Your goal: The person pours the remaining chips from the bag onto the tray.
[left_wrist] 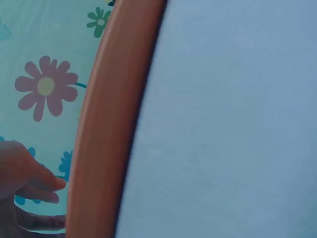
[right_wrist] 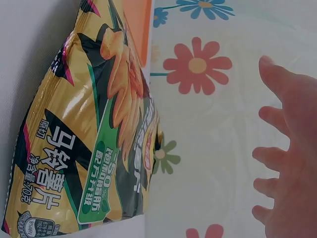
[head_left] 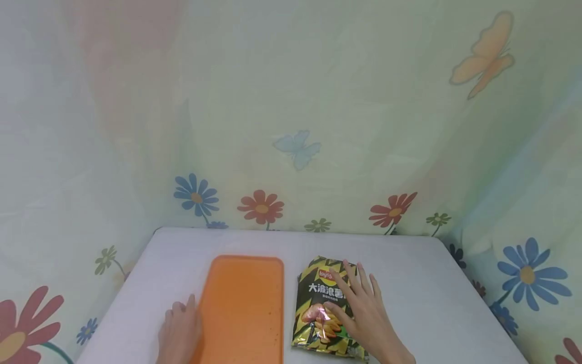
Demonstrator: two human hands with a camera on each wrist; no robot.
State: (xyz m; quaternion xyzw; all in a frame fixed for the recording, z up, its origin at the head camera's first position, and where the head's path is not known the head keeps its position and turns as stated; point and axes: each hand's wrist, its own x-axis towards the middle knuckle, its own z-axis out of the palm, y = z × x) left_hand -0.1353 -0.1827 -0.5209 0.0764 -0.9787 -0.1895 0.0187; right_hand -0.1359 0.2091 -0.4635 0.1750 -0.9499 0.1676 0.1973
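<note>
A black and gold bag of Lay's potato chips lies on the white table, its printed front up. Above the bag's right side is my right hand, fingers spread and hiding part of the print. In the right wrist view a gap shows between this hand and the chip bag. Left of the bag is a flat orange tray. By the tray's left edge I see my left hand, its fingers loosely bent and nothing in them. The left wrist view shows its fingertips close to the orange rim.
The white table carries the tray and bag side by side, with a narrow strip between them. Behind its far edge hangs a pale cloth backdrop printed with flowers and butterflies, which continues along both sides.
</note>
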